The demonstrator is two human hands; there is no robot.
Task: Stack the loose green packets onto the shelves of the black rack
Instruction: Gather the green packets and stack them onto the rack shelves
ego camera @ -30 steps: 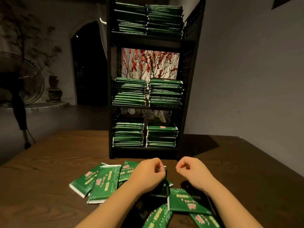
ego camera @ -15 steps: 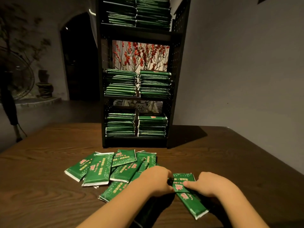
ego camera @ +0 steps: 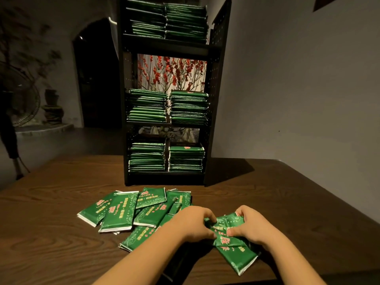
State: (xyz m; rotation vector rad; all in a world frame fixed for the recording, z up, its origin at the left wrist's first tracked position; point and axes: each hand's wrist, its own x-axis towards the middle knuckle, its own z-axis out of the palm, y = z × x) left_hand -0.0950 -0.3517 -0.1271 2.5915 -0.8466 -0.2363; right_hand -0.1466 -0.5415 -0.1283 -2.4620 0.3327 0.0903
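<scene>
Several loose green packets (ego camera: 121, 210) lie spread on the wooden table in front of the black rack (ego camera: 213, 112). Each of the rack's three shelves carries two stacks of green packets (ego camera: 187, 157). Near the table's front, my left hand (ego camera: 193, 224) and my right hand (ego camera: 251, 226) both grip a small bunch of green packets (ego camera: 226, 227) from either side, fingers curled over its top edge and thumbs on its face. One more packet (ego camera: 239, 258) lies under the bunch, pointing to the lower right.
The wooden table (ego camera: 51, 233) reaches the grey wall on the right. A standing fan (ego camera: 18, 108) and a potted plant stand off to the left beyond the table. Red blossom branches show behind the rack.
Both hands dropped from in front of the rack onto the packets near the front edge and took hold of a bunch. The camera tilted, and the rack sits higher in view.
</scene>
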